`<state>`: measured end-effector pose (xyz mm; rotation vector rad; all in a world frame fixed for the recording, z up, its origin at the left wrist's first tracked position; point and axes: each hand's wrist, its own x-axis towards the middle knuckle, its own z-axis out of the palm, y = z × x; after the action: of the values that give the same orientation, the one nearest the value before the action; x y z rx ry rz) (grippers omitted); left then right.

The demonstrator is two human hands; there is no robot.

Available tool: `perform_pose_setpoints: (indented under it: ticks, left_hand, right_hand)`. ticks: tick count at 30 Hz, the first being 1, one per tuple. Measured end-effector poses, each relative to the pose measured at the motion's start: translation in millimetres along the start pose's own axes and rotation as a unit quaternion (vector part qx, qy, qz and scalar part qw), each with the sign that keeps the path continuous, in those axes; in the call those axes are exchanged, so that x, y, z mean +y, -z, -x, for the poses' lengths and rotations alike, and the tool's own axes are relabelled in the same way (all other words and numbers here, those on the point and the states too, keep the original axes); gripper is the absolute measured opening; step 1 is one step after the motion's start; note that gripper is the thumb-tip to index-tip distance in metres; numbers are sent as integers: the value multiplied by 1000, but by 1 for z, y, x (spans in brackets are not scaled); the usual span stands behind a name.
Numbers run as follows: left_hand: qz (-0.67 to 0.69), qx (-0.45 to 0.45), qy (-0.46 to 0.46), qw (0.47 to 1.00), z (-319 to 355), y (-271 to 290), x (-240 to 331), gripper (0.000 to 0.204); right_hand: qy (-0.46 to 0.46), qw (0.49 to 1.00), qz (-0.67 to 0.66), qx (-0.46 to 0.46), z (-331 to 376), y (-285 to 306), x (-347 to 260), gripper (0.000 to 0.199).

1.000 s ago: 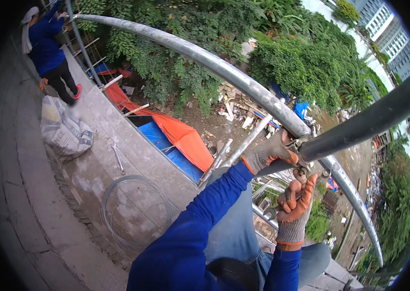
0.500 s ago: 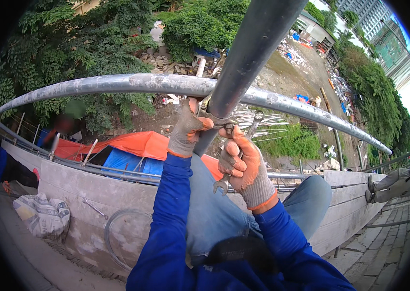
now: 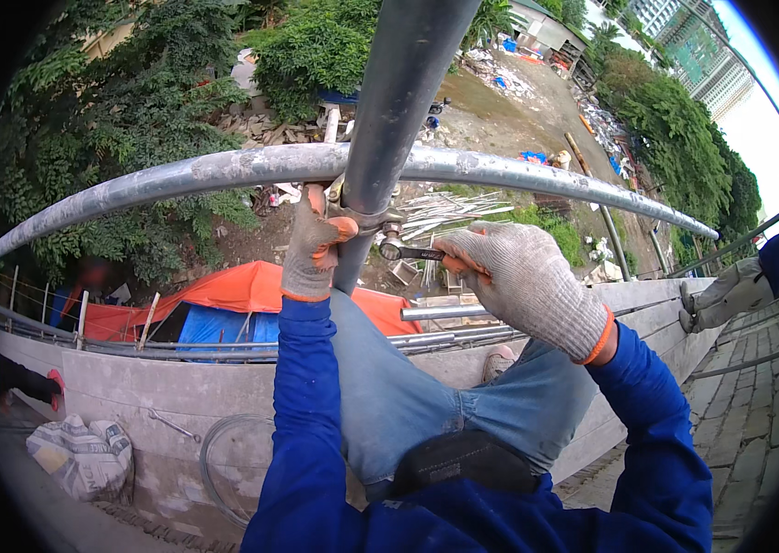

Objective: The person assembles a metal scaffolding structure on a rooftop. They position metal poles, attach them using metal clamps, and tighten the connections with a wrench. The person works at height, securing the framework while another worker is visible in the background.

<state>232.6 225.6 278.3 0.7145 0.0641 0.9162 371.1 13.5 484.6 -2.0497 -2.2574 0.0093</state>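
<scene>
A scaffold clamp [image 3: 369, 221] sits where a grey upright pipe [image 3: 398, 101] crosses a long horizontal pipe [image 3: 223, 169]. My left hand [image 3: 309, 244], in a grey glove with orange fingertips, is closed on the clamp's left side, its thumb toward the upright. In my gloved right hand [image 3: 532, 281] is a combination wrench [image 3: 417, 252], lying roughly level. Its ring end is at the nut [image 3: 391, 247] on the clamp's right side. The fingers of that hand wrap the shaft and hide the wrench's other end.
Below my legs [image 3: 408, 369] runs a concrete ledge [image 3: 131, 378]. On it lie another wrench [image 3: 174, 424], a wire coil [image 3: 210, 461] and a white sack [image 3: 85, 456]. Co-workers' legs show at left [image 3: 30, 373] and right [image 3: 730, 293]. An orange tarp [image 3: 242, 288] lies far below.
My right hand has moved from close beneath the clamp out to the right. The wrench has swung from hanging upright in my fingers to level, its ring end now at the nut.
</scene>
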Motion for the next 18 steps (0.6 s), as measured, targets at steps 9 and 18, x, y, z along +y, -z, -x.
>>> perform_pose_setpoints:
  ticks: [9, 18]
  left_hand:
    - [-34, -67, 6, 997, -4, 29, -18, 87]
    - [25, -47, 10, 999, -20, 29, -18, 97]
  right_hand:
    - [79, 978, -112, -158, 10, 10, -13, 21]
    - [112, 993, 34, 19, 2, 15, 8, 13]
